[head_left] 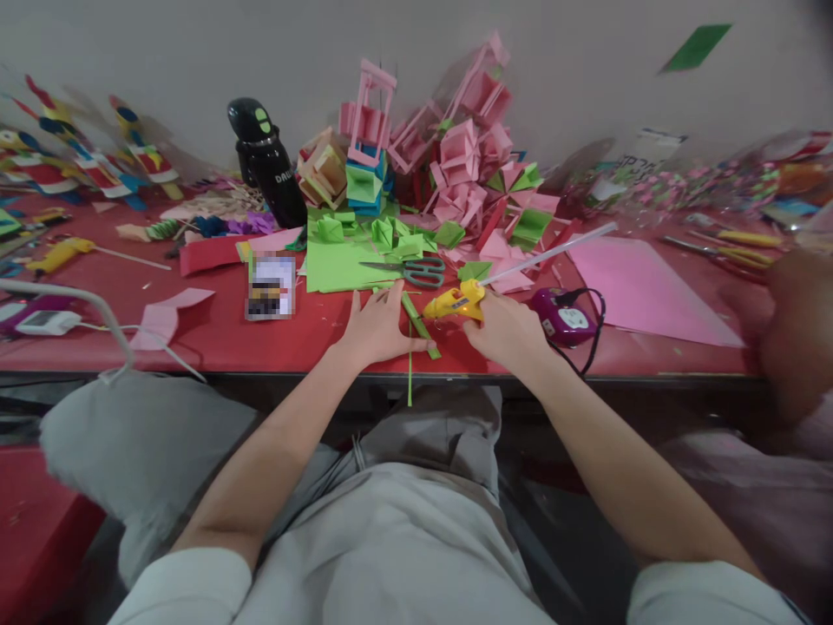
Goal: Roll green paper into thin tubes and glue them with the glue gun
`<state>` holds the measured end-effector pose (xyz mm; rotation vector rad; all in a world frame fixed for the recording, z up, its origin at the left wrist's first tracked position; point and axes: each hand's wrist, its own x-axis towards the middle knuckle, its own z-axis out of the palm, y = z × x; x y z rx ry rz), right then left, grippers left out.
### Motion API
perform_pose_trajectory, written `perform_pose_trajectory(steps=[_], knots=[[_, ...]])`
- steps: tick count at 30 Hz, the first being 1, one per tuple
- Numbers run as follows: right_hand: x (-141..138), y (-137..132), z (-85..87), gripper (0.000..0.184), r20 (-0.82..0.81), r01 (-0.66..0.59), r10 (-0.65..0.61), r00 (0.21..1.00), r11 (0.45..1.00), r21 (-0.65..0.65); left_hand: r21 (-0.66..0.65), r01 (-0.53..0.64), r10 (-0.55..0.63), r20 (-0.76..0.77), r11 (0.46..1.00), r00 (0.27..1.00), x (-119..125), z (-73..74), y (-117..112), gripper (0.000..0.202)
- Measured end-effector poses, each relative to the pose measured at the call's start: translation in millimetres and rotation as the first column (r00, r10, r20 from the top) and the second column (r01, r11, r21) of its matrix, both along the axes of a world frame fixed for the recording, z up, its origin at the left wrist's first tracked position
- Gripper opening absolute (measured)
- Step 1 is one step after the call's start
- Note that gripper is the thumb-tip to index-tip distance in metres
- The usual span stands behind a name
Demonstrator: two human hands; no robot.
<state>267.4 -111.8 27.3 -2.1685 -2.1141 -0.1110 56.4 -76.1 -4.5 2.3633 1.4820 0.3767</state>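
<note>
A yellow hot glue gun point(459, 300) is gripped in my right hand point(511, 334). Its nozzle points left, and a long translucent glue stick point(553, 253) runs out of its back to the upper right. My left hand point(377, 328) rests on the red table with fingers and thumb spread around a folded green paper strip point(416, 316). The thumb touches the strip's near end. A thin green paper sliver point(409, 373) hangs over the table edge. Just beyond the left fingertips, dark-handled scissors point(423, 272) lie partly on green paper sheets point(335, 265).
Behind stand a black bottle point(270, 165) and a pile of pink folded-paper pieces point(462, 152). A purple power adapter point(565, 317) with a black cable sits right of my right hand. Farther right are a pink sheet point(651, 286) and another person's blurred hand point(797, 330).
</note>
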Motion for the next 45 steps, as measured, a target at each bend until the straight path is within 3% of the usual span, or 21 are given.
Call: perform_pose_trajectory(steps=[11, 26, 30, 33, 36, 41, 45], knots=[[13, -18, 1.5, 0.028, 0.03, 0.02, -0.019, 0.999, 0.999, -0.03, -0.029, 0.022, -0.023, -0.036, 0.999, 0.999, 2, 8.1, -5, 0.133], [28, -38, 2.2, 0.018, 0.078, -0.01, 0.013, 0.997, 0.999, -0.045, -0.034, 0.058, -0.06, -0.057, 0.998, 0.997, -1, 8.2, -3, 0.129], [49, -39, 13.6, 0.03, -0.056, -0.029, 0.023, 0.998, 0.993, -0.112, -0.04, 0.061, -0.064, -0.063, 0.997, 0.996, -2, 8.2, -2, 0.127], [68, -34, 15.2, 0.036, -0.279, -0.009, -0.006, 0.96, 0.999, -0.053, -0.045, 0.059, -0.062, -0.066, 0.997, 0.996, -2, 8.6, -2, 0.127], [75, -23, 4.4, 0.039, -0.388, 0.062, -0.02, 0.921, 0.994, 0.095, -0.046, 0.057, -0.06, -0.067, 0.997, 0.996, -2, 9.3, -2, 0.128], [69, 0, -26.4, 0.04, -0.41, 0.127, -0.054, 0.911, 0.98, 0.152, -0.057, 0.054, -0.059, -0.08, 0.997, 0.995, 0, 11.3, -2, 0.131], [69, 9, -44.8, 0.044, -0.461, 0.137, -0.006, 0.888, 0.958, 0.252, -0.069, 0.056, -0.063, -0.107, 0.996, 0.992, 0, 12.9, -1, 0.133]])
